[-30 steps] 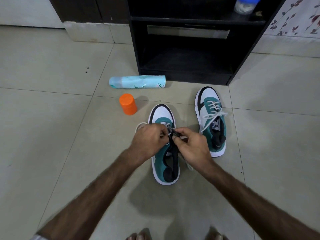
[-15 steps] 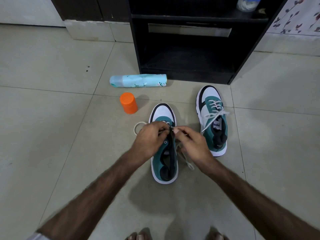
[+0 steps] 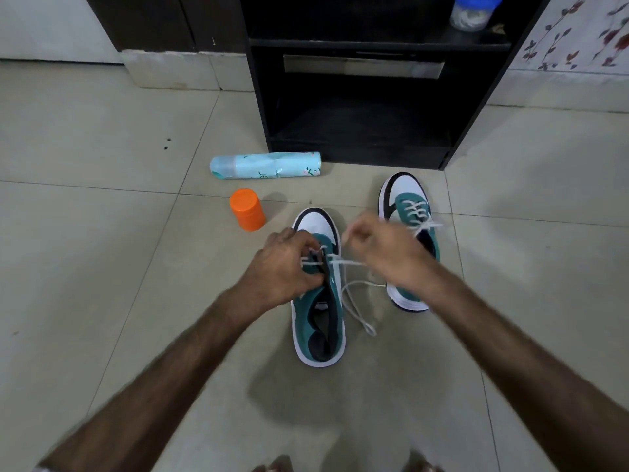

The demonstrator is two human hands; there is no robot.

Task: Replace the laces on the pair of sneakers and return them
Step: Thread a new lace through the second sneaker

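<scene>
I see an orange cap [image 3: 247,210] on the floor, then my left hand [image 3: 284,269] clamped on the near sneaker [image 3: 319,321] tongue; my right hand [image 3: 384,252] pinches its white lace [image 3: 354,299] taut. The laced sneaker [image 3: 410,212] sits rightmost.

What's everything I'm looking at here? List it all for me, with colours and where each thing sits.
Sneakers: 2, teal, white and black, on the floor; near sneaker under the hands, far sneaker to its right, laced.
Lace: 1, white, partly threaded in the near sneaker, loose end trailing on the floor to its right.
Can: 1, light blue, lying on its side before the cabinet.
Cap: 1, orange, upright left of the near sneaker.
Cabinet: 1, black, open shelves, at the back.
Jar: 1, clear with blue lid, on the cabinet's upper shelf.
Floor: pale tiles.
Left hand: grips the near sneaker's eyelet area.
Right hand: pinches the lace, pulled right.
</scene>
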